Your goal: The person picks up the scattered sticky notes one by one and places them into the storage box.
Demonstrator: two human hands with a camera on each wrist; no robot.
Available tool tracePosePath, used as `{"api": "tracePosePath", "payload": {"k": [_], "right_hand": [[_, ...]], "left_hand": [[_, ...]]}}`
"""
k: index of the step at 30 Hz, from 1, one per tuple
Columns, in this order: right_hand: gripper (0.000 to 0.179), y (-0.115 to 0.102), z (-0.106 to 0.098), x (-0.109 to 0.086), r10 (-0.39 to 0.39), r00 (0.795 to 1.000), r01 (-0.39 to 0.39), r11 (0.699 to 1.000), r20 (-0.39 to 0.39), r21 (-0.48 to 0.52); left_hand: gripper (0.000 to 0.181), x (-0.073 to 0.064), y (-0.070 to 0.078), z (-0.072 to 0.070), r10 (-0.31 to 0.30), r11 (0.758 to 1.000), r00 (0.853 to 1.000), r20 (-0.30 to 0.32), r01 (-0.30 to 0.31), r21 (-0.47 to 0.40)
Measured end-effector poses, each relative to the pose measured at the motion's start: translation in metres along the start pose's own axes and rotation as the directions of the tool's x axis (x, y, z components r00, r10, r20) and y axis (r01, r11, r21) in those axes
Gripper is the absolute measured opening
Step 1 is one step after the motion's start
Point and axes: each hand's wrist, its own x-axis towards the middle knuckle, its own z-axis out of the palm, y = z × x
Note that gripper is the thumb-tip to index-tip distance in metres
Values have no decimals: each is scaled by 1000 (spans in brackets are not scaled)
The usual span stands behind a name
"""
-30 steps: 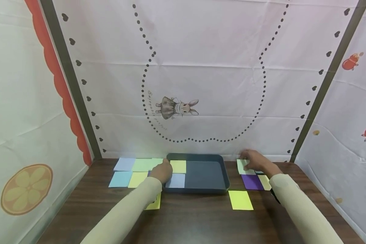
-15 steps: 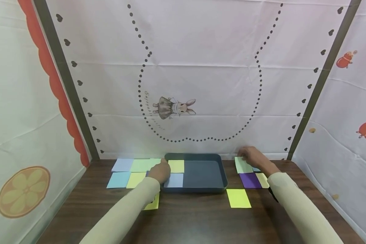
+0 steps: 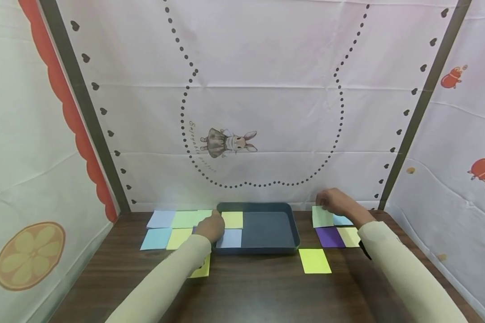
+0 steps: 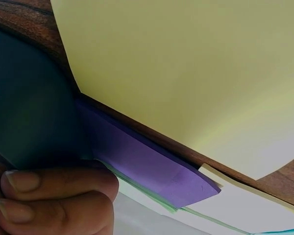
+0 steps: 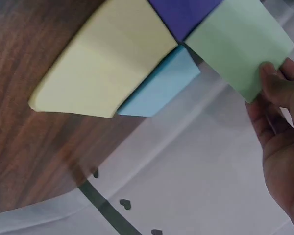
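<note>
A light green sticky note (image 5: 240,44) is pinched at one edge between the thumb and fingers of my right hand (image 5: 284,117), its face tilted up. In the head view the right hand sits beyond the right-hand notes: light blue (image 3: 341,220), purple (image 3: 330,237) and pale yellow (image 3: 349,237). My left hand (image 3: 211,227) is at the left wall of the dark tray (image 3: 271,250), fingers curled at its rim in the left wrist view. Inside the tray lie a pale yellow note (image 3: 232,220) and a pale blue note (image 3: 230,238).
Left of the tray are several notes, including light blue (image 3: 156,238), pale yellow (image 3: 179,238) and a mostly hidden purple one (image 4: 147,152). A bright yellow note (image 3: 315,261) lies front right; another (image 3: 202,270) is partly behind the left sleeve. A printed cloth (image 3: 275,112) hangs behind the table.
My right hand has raised the green note slightly at its far edge, and more of the light blue note beside it shows. The left hand stays at the tray. The head view shifts slightly.
</note>
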Motion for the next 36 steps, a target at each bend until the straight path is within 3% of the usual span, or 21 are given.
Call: {"api": "tracePosePath", "payload": {"k": [11, 21, 29, 32, 36], "right_hand": [[25, -13, -16, 0, 43, 993, -43, 999, 107, -4], [27, -27, -34, 1, 25, 996, -24, 1000, 88, -12], [24, -40, -41, 8, -5, 998, 7, 1000, 56, -27], [25, -48, -43, 12, -19, 999, 21, 999, 39, -41], [21, -63, -45, 16, -60, 998, 59, 996, -2, -69]], "left_hand": [[53, 1, -1, 0, 9, 1000, 1000, -6, -9, 21], [51, 14, -9, 7, 21, 999, 1000, -16, -20, 32], [49, 4, -3, 0, 7, 1000, 1000, -1, -7, 4], [50, 13, -9, 6, 10, 1000, 1000, 0, -10, -2], [53, 47, -28, 25, 7, 1000, 1000, 6, -7, -7]]}}
